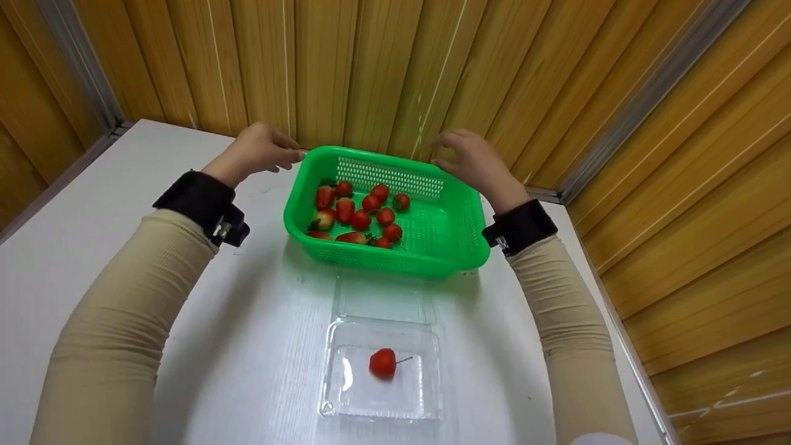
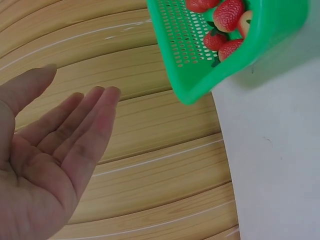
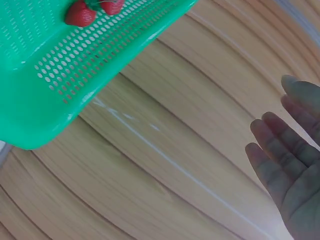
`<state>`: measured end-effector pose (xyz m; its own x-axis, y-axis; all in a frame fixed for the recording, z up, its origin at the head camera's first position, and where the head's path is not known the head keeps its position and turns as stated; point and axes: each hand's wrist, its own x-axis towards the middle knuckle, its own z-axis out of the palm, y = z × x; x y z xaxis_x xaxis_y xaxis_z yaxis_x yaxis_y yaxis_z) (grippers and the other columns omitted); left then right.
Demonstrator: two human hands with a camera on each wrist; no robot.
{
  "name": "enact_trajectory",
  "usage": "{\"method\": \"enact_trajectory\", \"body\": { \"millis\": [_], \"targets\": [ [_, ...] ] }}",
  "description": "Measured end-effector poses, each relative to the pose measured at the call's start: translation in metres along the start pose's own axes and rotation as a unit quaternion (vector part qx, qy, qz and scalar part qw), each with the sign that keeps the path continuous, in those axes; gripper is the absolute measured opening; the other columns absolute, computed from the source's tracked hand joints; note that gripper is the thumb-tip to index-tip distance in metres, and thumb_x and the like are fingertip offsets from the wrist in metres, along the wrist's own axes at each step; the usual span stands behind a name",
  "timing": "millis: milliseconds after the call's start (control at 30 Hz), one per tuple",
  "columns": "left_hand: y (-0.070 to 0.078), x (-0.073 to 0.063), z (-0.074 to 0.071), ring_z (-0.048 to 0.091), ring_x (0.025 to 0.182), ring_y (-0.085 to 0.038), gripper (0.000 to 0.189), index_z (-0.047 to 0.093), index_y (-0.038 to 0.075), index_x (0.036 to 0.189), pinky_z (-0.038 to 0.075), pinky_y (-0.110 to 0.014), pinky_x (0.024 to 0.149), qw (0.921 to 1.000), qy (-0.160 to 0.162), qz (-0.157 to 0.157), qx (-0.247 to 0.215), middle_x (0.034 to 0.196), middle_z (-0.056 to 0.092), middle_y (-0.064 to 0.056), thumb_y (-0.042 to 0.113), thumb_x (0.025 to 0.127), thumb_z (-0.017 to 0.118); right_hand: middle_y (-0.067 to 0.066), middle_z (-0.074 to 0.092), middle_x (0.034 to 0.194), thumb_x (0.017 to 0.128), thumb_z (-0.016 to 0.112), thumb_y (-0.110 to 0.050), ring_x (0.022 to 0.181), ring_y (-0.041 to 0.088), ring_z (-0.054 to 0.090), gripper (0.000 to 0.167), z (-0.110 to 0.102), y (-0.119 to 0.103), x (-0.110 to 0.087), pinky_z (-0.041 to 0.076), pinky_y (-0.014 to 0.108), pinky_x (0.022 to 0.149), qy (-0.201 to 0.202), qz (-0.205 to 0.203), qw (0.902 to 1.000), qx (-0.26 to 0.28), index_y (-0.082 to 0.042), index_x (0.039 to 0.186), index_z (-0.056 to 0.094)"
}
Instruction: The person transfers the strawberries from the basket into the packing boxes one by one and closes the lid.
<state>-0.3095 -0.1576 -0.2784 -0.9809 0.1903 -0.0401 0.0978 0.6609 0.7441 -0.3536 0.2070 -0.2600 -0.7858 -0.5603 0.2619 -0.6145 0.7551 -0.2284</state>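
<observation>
A green plastic basket (image 1: 469, 216) with perforated sides stands at the back of the white table, several strawberries (image 1: 345, 210) and small round red fruits (image 1: 361, 219) lying mostly in its left half. Beside the basket's back left corner is my left hand (image 1: 262, 148), its fingers extended and holding nothing; the left wrist view shows the hand (image 2: 60, 145) apart from the rim. My right hand (image 1: 473, 161) hovers by the back right rim with loosely bent fingers. In the right wrist view that hand (image 3: 295, 155) is empty and clear of the basket (image 3: 30, 115).
In front of the basket lies an opened clear plastic clamshell box (image 1: 383, 402) with one red, long-stemmed fruit (image 1: 383, 363) inside. Wood-look panel walls (image 1: 383, 74) rise behind the table (image 1: 259, 346) and along its right side.
</observation>
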Motion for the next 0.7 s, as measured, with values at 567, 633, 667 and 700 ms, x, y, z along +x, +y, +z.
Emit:
{"method": "enact_trajectory", "body": {
  "millis": [567, 633, 667, 700],
  "targets": [
    [-0.024, 0.028, 0.022, 0.065, 0.117, -0.045, 0.046, 0.058, -0.012, 0.136, 0.057, -0.051, 0.102, 0.9972, 0.008, -0.059, 0.044, 0.130, 0.064, -0.035, 0.017, 0.101, 0.060, 0.029, 0.064, 0.132, 0.100, 0.065, -0.010, 0.123, 0.042, 0.059, 0.034, 0.045, 0.035, 0.036, 0.049, 0.051, 0.108, -0.031, 0.086, 0.9934, 0.069, 0.008, 0.129, 0.065],
    [-0.026, 0.028, 0.028, 0.065, 0.117, -0.045, 0.046, 0.058, -0.013, 0.135, 0.057, -0.052, 0.102, 0.9963, 0.003, -0.067, 0.053, 0.130, 0.064, -0.035, 0.017, 0.100, 0.061, 0.028, 0.064, 0.133, 0.100, 0.065, -0.011, 0.123, 0.042, 0.060, 0.034, 0.052, 0.036, 0.038, 0.049, 0.051, 0.108, -0.043, 0.087, 0.9927, 0.072, 0.007, 0.129, 0.065],
    [-0.027, 0.028, 0.030, 0.065, 0.118, -0.045, 0.046, 0.059, -0.014, 0.134, 0.056, -0.052, 0.103, 0.9958, 0.003, -0.069, 0.061, 0.130, 0.064, -0.035, 0.017, 0.100, 0.062, 0.028, 0.064, 0.133, 0.100, 0.065, -0.010, 0.123, 0.042, 0.060, 0.034, 0.056, 0.036, 0.039, 0.050, 0.051, 0.109, -0.048, 0.086, 0.9926, 0.071, 0.008, 0.129, 0.065],
    [-0.028, 0.028, 0.032, 0.064, 0.119, -0.046, 0.046, 0.059, -0.015, 0.133, 0.056, -0.053, 0.103, 0.9952, 0.003, -0.071, 0.068, 0.131, 0.063, -0.036, 0.016, 0.100, 0.062, 0.028, 0.064, 0.133, 0.100, 0.065, -0.010, 0.123, 0.043, 0.060, 0.035, 0.059, 0.037, 0.039, 0.050, 0.051, 0.109, -0.051, 0.085, 0.9926, 0.071, 0.009, 0.129, 0.065]
  ]
}}
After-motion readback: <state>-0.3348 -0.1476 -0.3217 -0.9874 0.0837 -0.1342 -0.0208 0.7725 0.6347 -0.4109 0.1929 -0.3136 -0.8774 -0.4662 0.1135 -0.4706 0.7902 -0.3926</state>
